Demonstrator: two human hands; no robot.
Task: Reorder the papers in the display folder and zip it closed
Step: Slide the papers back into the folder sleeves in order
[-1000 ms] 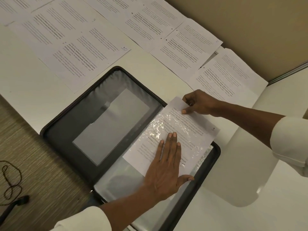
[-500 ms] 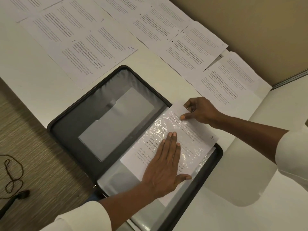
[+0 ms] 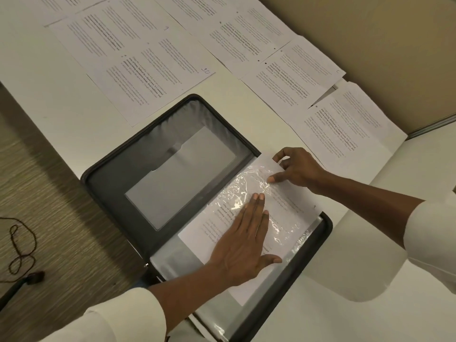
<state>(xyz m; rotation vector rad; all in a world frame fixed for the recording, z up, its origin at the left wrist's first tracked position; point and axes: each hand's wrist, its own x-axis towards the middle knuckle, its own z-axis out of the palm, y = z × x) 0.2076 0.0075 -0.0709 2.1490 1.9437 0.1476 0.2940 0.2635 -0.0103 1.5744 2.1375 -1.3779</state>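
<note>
— What sits furthest left?
— A brown cord (image 3: pixel 22 245) on the floor, beyond the near-left edge of the surface (image 3: pixel 49 114). It has no part in your task. Next comes the display folder (image 3: pixel 111 183), lying open at that same edge, its grey cover turned out to the left.

— And the grips?
— Your left grip (image 3: pixel 243 245) lies flat with straight fingers. It is released and presses the sheet (image 3: pixel 212 228) and the clear sleeve (image 3: pixel 241 188) down onto the folder's right half. Your right grip (image 3: pixel 296 170) pinches the sheet's far corner, where bare paper sticks out past the crinkled plastic.

— Which way does the sheet run?
— Its long axis lies parallel to the folder's spine, from the near end beside your left wrist to the far end at your right grip. So the sheet stretches away near-left from your right grip. I judge the coming push goes along that axis, toward you, while the left grip pins the sleeve. The right grip is the one at the paper's free end.

— Counts?
— One folder, one sheet in hand, one cord. The loose sheets (image 3: pixel 153 77) spread along the surface's far edge number at least six. They overlap and run out of view, so I cannot settle the exact count. More clear plastic lies under the sleeve, and I cannot count its layers.
</note>
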